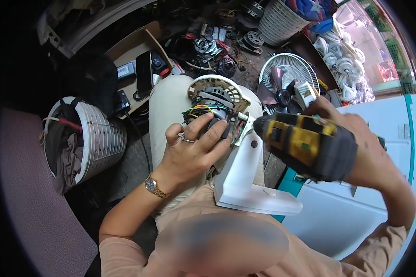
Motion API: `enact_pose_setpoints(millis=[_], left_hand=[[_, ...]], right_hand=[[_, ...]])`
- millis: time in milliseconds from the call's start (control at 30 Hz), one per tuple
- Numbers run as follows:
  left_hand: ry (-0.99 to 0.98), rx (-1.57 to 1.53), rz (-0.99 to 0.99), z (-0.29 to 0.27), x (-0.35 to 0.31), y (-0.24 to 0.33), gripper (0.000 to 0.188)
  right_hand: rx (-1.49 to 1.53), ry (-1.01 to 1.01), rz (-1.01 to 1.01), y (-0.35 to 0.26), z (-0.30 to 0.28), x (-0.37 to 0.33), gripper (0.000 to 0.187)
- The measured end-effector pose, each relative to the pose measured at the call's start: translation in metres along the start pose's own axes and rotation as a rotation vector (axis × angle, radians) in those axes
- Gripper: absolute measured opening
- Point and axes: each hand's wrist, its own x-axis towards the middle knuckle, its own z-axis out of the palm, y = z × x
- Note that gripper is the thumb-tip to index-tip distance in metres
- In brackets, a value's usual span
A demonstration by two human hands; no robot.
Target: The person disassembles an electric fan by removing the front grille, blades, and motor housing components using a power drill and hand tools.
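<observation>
A fan motor [216,98] with yellow, green and dark wires sits in my lap, against a round cream plastic grille [199,83]. My left hand [189,150] grips the motor, its fingers curled over the near side. My right hand [363,138] is wrapped around a yellow and black cordless drill [305,143]. The drill's chuck points left at the bracket joining the motor to a white fan stand [240,177]. Whether the bit touches a screw there is hidden by the chuck. The stand lies across my lap, its base toward my body.
Ahead right lies a fan with dark blades [278,87] in a wire guard. White plastic fan parts [344,60] are heaped beyond it. Loose motors and metal parts [205,46] cover the floor ahead. A cardboard box [145,39], a white basket [101,138] and a white cabinet [356,207] flank me.
</observation>
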Motion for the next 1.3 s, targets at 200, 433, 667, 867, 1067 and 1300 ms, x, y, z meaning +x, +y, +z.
enact_pose_setpoints(millis=[200, 433, 667, 867, 1067, 1300], left_hand=[[-0.027, 0.019, 0.023, 0.001, 0.004, 0.001, 0.015], [-0.156, 0.039, 0.042, -0.002, 0.02, 0.005, 0.025], [-0.247, -0.041, 0.05, -0.012, 0.026, 0.004, 0.033], [-0.341, -0.295, -0.022, -0.026, 0.088, 0.005, 0.018], [-0.619, -0.345, 0.086, 0.029, 0.142, 0.01, 0.02], [-0.887, -0.206, 0.258, 0.054, 0.168, 0.036, 0.018]], right_hand=[[0.09, 0.186, -0.26, 0.025, 0.014, 0.021, 0.056], [0.174, 0.278, -0.353, 0.066, 0.036, 0.026, 0.046], [0.282, 0.18, -0.179, 0.07, 0.031, 0.016, 0.056], [0.413, 0.233, -0.145, 0.094, 0.032, 0.007, 0.057], [0.653, 0.23, -0.066, 0.126, 0.052, -0.01, 0.051], [1.045, 0.192, 0.122, 0.176, 0.096, -0.031, 0.051]])
